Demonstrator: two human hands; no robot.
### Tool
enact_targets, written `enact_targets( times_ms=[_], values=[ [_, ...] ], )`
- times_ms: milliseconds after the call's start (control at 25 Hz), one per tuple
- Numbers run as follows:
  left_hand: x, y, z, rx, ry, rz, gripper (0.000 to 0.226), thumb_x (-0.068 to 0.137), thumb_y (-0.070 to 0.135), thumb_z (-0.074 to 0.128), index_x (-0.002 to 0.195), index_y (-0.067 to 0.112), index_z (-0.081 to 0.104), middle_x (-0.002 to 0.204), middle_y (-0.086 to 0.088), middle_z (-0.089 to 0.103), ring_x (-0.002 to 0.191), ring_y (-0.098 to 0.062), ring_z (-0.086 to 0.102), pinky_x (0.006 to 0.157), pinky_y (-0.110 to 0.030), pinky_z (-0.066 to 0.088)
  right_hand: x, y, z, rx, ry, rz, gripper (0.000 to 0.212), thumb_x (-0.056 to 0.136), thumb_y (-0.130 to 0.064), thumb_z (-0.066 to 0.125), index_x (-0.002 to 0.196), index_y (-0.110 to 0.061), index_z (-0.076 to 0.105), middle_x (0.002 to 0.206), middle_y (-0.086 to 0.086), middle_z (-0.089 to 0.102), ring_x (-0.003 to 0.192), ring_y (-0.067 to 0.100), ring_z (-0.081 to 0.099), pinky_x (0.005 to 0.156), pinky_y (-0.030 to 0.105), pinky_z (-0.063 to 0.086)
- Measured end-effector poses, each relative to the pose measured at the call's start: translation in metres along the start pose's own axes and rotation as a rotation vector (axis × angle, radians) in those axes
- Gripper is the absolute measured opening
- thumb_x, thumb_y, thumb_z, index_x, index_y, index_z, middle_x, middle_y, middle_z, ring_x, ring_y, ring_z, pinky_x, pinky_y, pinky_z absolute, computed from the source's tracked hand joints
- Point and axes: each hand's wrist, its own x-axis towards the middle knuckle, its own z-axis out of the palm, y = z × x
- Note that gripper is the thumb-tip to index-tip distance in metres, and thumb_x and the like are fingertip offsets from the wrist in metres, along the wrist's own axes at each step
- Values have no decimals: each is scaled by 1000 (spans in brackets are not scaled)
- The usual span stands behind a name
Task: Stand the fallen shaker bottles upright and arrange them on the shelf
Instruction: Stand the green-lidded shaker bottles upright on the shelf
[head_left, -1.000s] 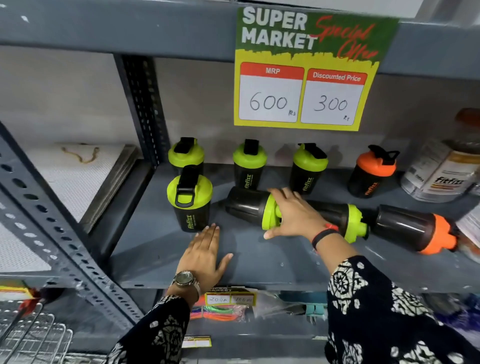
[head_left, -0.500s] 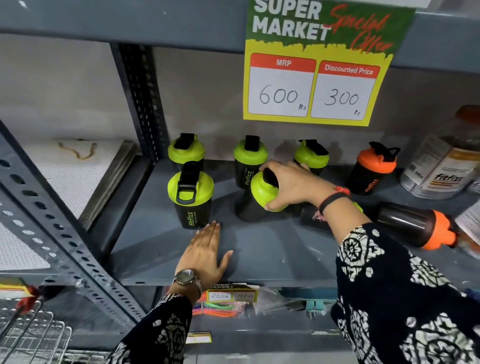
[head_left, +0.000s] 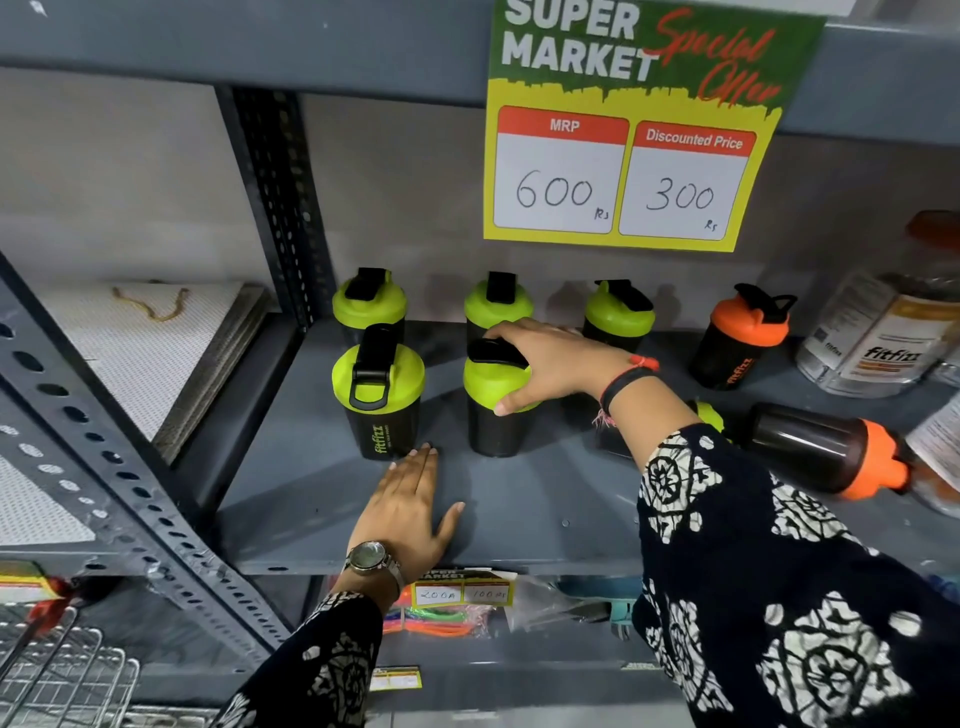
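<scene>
My right hand (head_left: 550, 364) grips the green lid of a black shaker bottle (head_left: 491, 421) that stands upright on the grey shelf (head_left: 519, 514), right of another upright green-lid shaker (head_left: 379, 395). My left hand (head_left: 410, 506) lies flat and open on the shelf in front of them. Three green-lid shakers (head_left: 370, 301) stand along the back, and an orange-lid shaker (head_left: 740, 338) stands to their right. An orange-lid shaker (head_left: 826, 449) lies on its side at the right. Another fallen green-lid shaker (head_left: 709, 413) is mostly hidden behind my right forearm.
A yellow price sign (head_left: 623, 171) hangs from the shelf above. A large clear jar (head_left: 883, 332) lies at the back right. The perforated upright post (head_left: 280, 202) bounds the shelf on the left. A wire basket (head_left: 62, 670) sits below left, and packets lie on the lower shelf.
My right hand lifted the fallen green-lid shaker from lying on its side to standing upright beside the front shaker. My left hand stayed flat on the shelf.
</scene>
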Motion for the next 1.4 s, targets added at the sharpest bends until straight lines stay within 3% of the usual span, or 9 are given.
enact_targets(
  times_ms=[160, 360, 520, 600, 720, 800, 1000, 1200, 1400],
  values=[
    [0, 1, -1, 8, -10, -7, 70, 77, 47, 31, 124, -4, 44, 126, -24, 54, 115, -37, 53, 96, -54, 35, -4, 11, -5, 86, 0, 14, 84, 73, -35, 74, 142, -23, 29, 146, 7, 38, 133, 27, 38, 109, 43, 36],
    [0, 0, -1, 10, -19, -9, 70, 77, 47, 31, 123, -4, 44, 125, -25, 55, 114, -38, 53, 96, -54, 37, -12, 19, -5, 109, 63, 58, 63, 70, -29, 76, 127, -18, 51, 128, 9, 57, 113, 27, 56, 96, 42, 48],
    [0, 0, 0, 14, 1, -3, 72, 77, 48, 29, 125, -4, 42, 127, -25, 52, 117, -38, 50, 99, -52, 32, -18, 8, -4, 6, 168, 126, 52, 72, -44, 72, 107, -8, 59, 109, 15, 63, 95, 33, 60, 82, 41, 53],
    [0, 0, 0, 14, 9, 3, 72, 78, 48, 29, 126, -4, 41, 128, -25, 52, 117, -38, 50, 100, -51, 30, -22, 2, -4, -65, 187, 148, 55, 74, -49, 68, 106, -5, 57, 106, 16, 63, 90, 33, 60, 75, 38, 52],
    [0, 0, 1, 5, 34, 9, 75, 77, 50, 25, 129, -2, 37, 133, -24, 47, 122, -36, 45, 104, -47, 25, -26, 0, -9, -64, 124, 160, 64, 76, -51, 65, 123, -10, 50, 114, 15, 60, 101, 34, 59, 80, 38, 51],
    [0, -1, 2, -2, 46, 14, 78, 76, 52, 21, 132, -1, 33, 138, -23, 42, 127, -35, 39, 107, -42, 19, -28, 0, -13, -42, 107, 148, 60, 79, -47, 64, 126, -13, 50, 114, 16, 61, 102, 34, 59, 81, 37, 51],
    [1, -2, 3, -12, 53, 17, 81, 74, 54, 17, 134, 1, 29, 141, -21, 37, 130, -33, 34, 109, -40, 16, -28, -8, -2, -18, 212, 151, 42, 83, -39, 58, 111, -7, 59, 99, 16, 61, 95, 38, 61, 66, 31, 42],
    [1, -2, 4, -6, 58, 19, 82, 74, 55, 16, 135, 1, 28, 142, -21, 36, 131, -33, 33, 110, -39, 16, -25, -25, 7, 0, 318, 199, 35, 83, -38, 56, 94, -4, 62, 104, 19, 65, 100, 39, 60, 68, 31, 37],
    [1, -2, 4, 17, 57, 18, 81, 75, 54, 18, 133, 0, 31, 139, -22, 39, 129, -34, 37, 109, -42, 21, -25, -33, 9, -9, 335, 250, 36, 85, -38, 54, 94, -4, 62, 107, 17, 64, 103, 38, 59, 69, 32, 36]
  ],
)
